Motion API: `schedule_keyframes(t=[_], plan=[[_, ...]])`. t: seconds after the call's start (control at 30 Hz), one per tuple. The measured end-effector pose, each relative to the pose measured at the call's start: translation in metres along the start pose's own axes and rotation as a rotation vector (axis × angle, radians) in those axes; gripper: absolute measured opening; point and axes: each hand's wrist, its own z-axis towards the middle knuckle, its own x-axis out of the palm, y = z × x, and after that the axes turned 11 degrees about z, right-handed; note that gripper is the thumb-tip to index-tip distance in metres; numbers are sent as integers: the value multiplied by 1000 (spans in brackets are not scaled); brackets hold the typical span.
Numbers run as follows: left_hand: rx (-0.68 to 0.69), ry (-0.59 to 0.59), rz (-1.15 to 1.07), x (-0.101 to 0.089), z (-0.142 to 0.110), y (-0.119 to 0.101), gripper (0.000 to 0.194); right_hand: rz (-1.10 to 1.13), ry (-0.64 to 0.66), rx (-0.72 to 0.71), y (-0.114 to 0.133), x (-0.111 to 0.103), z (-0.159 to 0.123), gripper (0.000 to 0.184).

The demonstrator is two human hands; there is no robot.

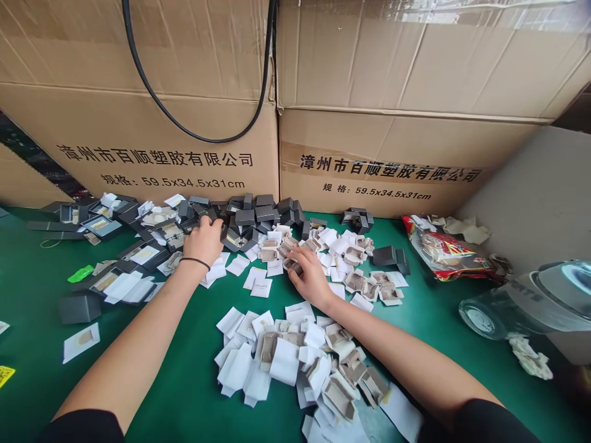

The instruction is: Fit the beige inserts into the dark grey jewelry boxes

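Note:
My left hand (203,240) reaches forward into a heap of small dark grey boxes (258,212) at the foot of the cartons; its fingers curl among them and what they grip is hidden. A thin black band circles that wrist. My right hand (308,274) rests on scattered white cards and beige inserts (360,280), with its fingers pinched on a small beige-and-grey insert (292,264). A second pile of white cards and beige inserts (300,363) lies between my forearms.
Two big cardboard cartons (369,123) with printed lettering wall off the back of the green table (184,381). A black cable (152,92) hangs across them. Open dark boxes (106,224) lie left. A red snack bag (438,252) and a clear bottle (521,301) lie right.

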Motion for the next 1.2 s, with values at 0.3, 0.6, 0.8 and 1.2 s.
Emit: schedule_keyframes(t=[0.3,0.6,0.8,1.2], plan=[[-11,-328,-593,-31,-9,1,54,16,-36,65,3,-2,0,44],[-101,411,-2027,-6,-56,-81,38,42,-102,43,8,-6,3,18],[7,575,-2116,10,-55,-80,29,32,-117,-28,18,-9,2,29],[154,436,-2118,15,-68,-86,44,306,-43,156,22,-5,0,28]])
